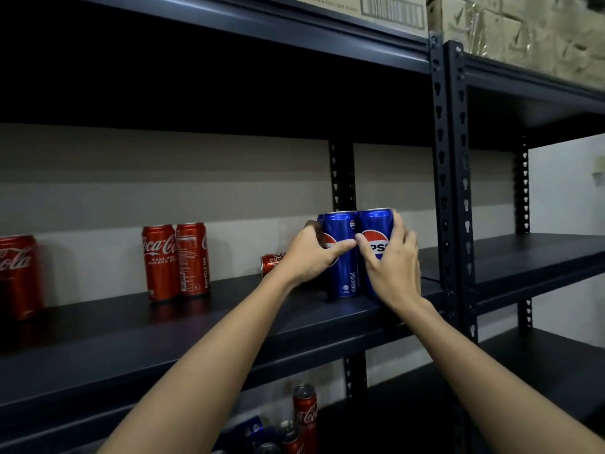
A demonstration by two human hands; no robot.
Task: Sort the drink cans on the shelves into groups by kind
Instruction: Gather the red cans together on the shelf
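Head view: two blue Pepsi cans (357,253) stand upright, touching, on the middle shelf (196,326) just left of the front upright post (448,178). Your left hand (311,257) wraps the left can, thumb across its front; your right hand (393,257) cups the right one. Red Coca-Cola cans (176,260) stand well left of the post; one lies tipped behind your left hand. Judgement: rigid, smooth, slippery walls; dentable. Grip mid-body, not the rim.
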